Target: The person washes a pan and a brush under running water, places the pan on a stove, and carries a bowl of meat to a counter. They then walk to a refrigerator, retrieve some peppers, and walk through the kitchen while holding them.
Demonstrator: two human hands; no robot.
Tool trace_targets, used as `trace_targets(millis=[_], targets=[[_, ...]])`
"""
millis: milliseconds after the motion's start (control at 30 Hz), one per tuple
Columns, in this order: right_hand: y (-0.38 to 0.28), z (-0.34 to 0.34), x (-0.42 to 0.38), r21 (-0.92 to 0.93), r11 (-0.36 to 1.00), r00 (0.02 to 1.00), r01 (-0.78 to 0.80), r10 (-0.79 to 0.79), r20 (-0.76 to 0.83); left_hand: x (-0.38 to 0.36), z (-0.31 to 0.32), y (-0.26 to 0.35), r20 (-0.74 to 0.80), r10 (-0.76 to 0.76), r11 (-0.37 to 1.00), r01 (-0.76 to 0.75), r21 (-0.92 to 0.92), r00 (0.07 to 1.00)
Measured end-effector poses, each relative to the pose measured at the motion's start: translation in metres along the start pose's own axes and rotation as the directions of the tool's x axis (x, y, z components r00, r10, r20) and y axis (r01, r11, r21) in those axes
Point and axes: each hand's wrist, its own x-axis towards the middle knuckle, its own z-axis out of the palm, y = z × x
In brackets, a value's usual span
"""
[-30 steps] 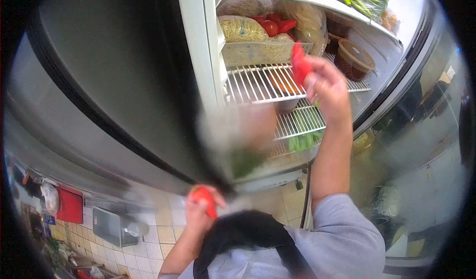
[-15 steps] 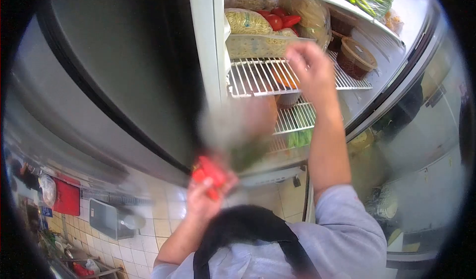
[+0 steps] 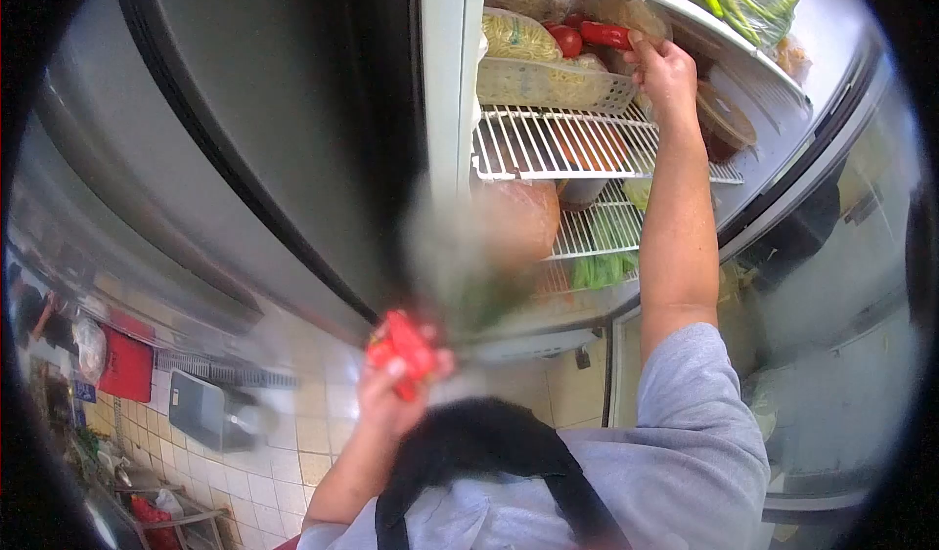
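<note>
Low in front of me, my left hand is closed around several red peppers. My right hand reaches into the open refrigerator, its fingers pinching the end of another red pepper. That pepper lies over a white perforated basket on the upper wire shelf. Beside it in the basket are a tomato and a bag of pale noodles. Just right of my right wrist sits a lidded tub with dark contents, partly hidden by the arm.
Bagged green vegetables lie on the top shelf. Lower wire shelves hold more food, including leafy greens. A refrigerator door stands open at right. Down left on the tiled floor is a grey bin. A pale blur hangs mid-view.
My right hand has moved up and forward from in front of the shelf into the basket, and has closed on a red pepper. My left hand still holds its peppers.
</note>
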Motion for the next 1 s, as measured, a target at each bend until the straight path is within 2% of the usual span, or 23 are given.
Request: trace_targets(millis=[33, 100, 233, 300, 400, 533, 633, 700, 733, 767, 800, 833, 867, 900, 967, 1000], targets=[[0.001, -0.002, -0.004, -0.001, 1.000, 1.000, -0.004, 0.004, -0.002, 0.000, -0.002, 0.000, -0.001, -0.004, 1.000, 0.004, 0.002, 1.000], [0.001, -0.007, -0.010, 0.235, 0.961, 0.989, -0.148, 0.147, 0.025, 0.000, -0.005, 0.000, -0.007, 0.010, 1.000, -0.010, -0.015, 1.000], [0.011, -0.018, -0.010, 0.381, 0.906, 0.983, -0.181, 0.160, 0.088, -0.002, -0.006, -0.002, 0.025, -0.010, 1.000, 0.011, -0.018, 1.000], [0.010, -0.021, -0.015, 0.464, 0.878, 0.990, -0.123, 0.079, 0.113, -0.002, 0.000, -0.001, 0.016, -0.061, 0.996, 0.060, 0.059, 0.998], [0.011, -0.020, -0.022, 0.475, 0.879, 0.994, -0.039, -0.013, 0.105, -0.001, 0.003, -0.001, 0.040, -0.060, 0.997, 0.057, 0.057, 0.997], [0.013, -0.018, -0.019, 0.444, 0.896, 0.995, 0.018, -0.061, 0.081, -0.001, 0.002, -0.001, 0.044, -0.051, 0.997, 0.049, 0.052, 0.998], [0.003, -0.011, -0.014, 0.353, 0.932, 0.991, 0.086, -0.118, 0.069, -0.001, 0.000, -0.002, 0.024, -0.034, 0.998, 0.033, 0.058, 0.999], [-0.009, 0.001, -0.007, 0.139, 0.975, 0.981, 0.175, -0.185, 0.061, -0.001, -0.004, -0.004, 0.024, -0.015, 0.996, 0.013, 0.090, 1.000], [-0.013, 0.006, -0.004, 0.021, 0.973, 0.961, 0.229, -0.229, 0.154, -0.001, -0.003, -0.005, 0.022, -0.016, 0.996, 0.014, 0.092, 1.000], [-0.008, 0.008, 0.005, 0.021, 0.974, 0.962, 0.224, -0.225, 0.152, -0.001, -0.003, -0.005, 0.015, -0.011, 0.995, 0.010, 0.094, 1.000], [0.001, 0.011, 0.019, -0.200, 0.927, 0.935, 0.318, -0.271, 0.230, -0.001, -0.002, -0.006, 0.011, -0.003, 0.995, 0.002, 0.095, 1.000], [0.011, 0.014, 0.034, -0.401, 0.818, 0.900, 0.412, -0.297, 0.318, 0.000, -0.002, -0.005, 0.012, 0.000, 0.996, -0.001, 0.093, 1.000], [0.025, 0.015, 0.049, -0.501, 0.699, 0.858, 0.510, -0.372, 0.353, 0.000, -0.002, -0.005, 0.006, 0.003, 0.996, -0.003, 0.090, 1.000], [0.019, 0.021, 0.050, -0.498, 0.699, 0.855, 0.514, -0.373, 0.360, -0.001, -0.003, -0.005, -0.004, 0.005, 0.996, -0.005, 0.086, 1.000], [0.008, 0.033, 0.053, -0.773, 0.424, 0.848, 0.472, 0.022, 0.530, -0.002, -0.003, -0.005, -0.027, 0.013, 0.997, -0.011, 0.076, 1.000], [0.011, 0.036, 0.057, -0.771, 0.426, 0.846, 0.474, 0.021, 0.532, -0.001, -0.003, -0.005, -0.041, 0.016, 0.997, -0.013, 0.071, 0.999]])
